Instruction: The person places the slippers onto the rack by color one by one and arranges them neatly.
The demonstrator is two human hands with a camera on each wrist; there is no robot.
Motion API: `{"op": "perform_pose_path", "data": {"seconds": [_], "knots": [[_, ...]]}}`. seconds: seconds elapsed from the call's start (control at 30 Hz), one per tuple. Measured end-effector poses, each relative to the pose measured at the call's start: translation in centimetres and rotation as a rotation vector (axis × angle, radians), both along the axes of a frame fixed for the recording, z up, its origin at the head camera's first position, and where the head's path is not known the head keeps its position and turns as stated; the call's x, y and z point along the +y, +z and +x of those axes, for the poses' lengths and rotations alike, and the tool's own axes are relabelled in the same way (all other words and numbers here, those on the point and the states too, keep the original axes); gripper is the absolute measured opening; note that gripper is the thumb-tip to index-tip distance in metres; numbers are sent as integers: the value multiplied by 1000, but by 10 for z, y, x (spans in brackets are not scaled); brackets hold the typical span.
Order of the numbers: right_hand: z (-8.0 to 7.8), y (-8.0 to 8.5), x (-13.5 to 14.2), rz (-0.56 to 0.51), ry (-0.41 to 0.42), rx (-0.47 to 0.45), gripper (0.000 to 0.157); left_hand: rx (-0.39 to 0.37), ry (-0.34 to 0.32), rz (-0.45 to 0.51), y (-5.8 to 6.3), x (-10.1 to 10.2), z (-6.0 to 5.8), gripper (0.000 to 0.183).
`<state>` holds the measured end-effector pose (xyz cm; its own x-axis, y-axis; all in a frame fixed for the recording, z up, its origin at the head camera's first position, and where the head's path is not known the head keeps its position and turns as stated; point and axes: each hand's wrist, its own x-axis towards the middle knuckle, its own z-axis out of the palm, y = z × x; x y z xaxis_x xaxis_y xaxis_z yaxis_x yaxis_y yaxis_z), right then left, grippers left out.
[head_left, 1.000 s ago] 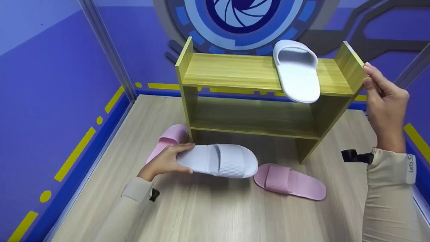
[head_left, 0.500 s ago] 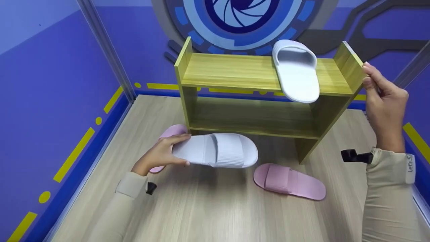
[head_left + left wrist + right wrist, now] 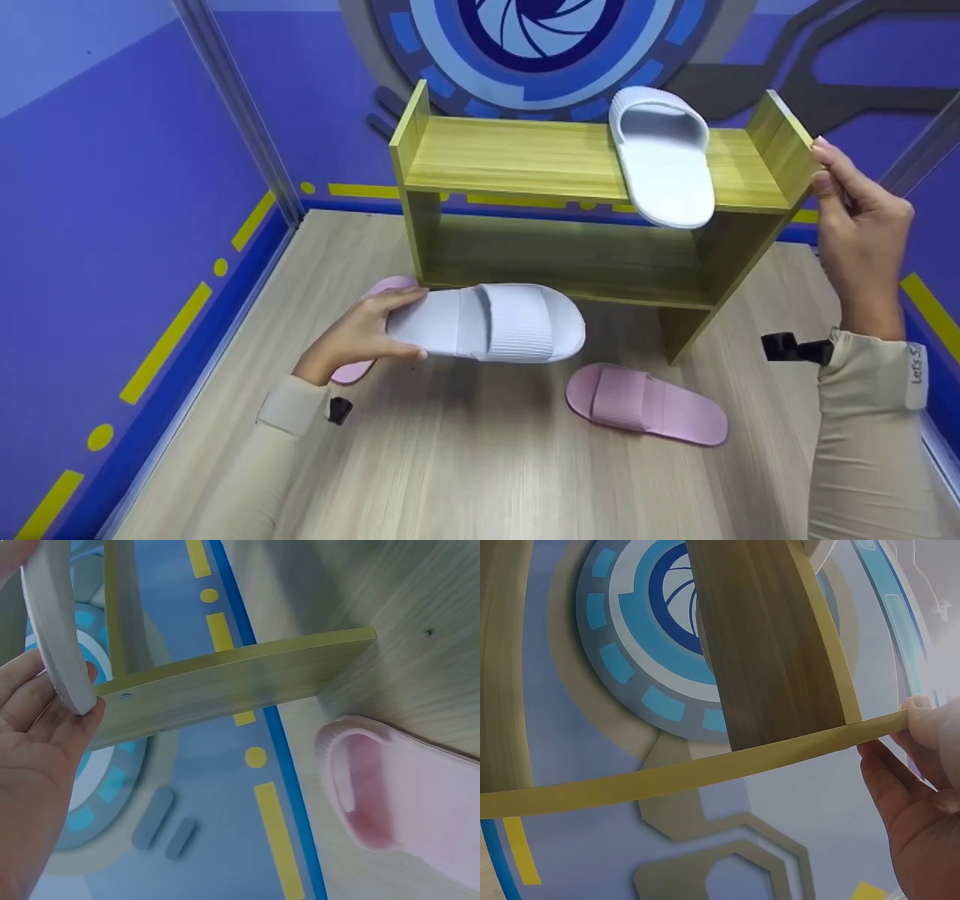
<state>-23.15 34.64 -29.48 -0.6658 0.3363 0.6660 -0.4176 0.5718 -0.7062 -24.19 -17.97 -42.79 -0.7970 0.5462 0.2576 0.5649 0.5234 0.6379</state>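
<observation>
A white slipper (image 3: 517, 322) is held off the floor by my left hand (image 3: 360, 334), thumb and fingers gripping its heel end while the toe points right. In the left wrist view that slipper (image 3: 56, 630) shows edge-on against the fingers. My right hand (image 3: 862, 232) pinches the upper edge of the right side panel of a wooden shoe rack (image 3: 517, 154). Thumb and fingers on that panel (image 3: 690, 769) also show in the right wrist view. Another white slipper (image 3: 671, 180) lies on the top shelf, its heel end overhanging the front edge.
A pink slipper (image 3: 649, 405) lies on the floor in front of the rack's right side. Its mate, a second pink slipper (image 3: 405, 795), sits beside the rack's left leg, partly behind my left hand in the head view. Blue walls (image 3: 135, 187) enclose the floor.
My left hand has raised the white slipper from low over the floor to about the height of the rack's lower shelf edge. The right hand keeps its hold on the side panel.
</observation>
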Motion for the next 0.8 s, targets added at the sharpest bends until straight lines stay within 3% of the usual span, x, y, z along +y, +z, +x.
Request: {"op": "perform_pose_path", "data": {"seconds": [0.5,0.8], "knots": [[-1,-2,0,-18,20,44,27,70,-35,23,24,5,-2,84],[0,0,-2,-24,22,43,27,91,-17,22,42,8,0,83]]}}
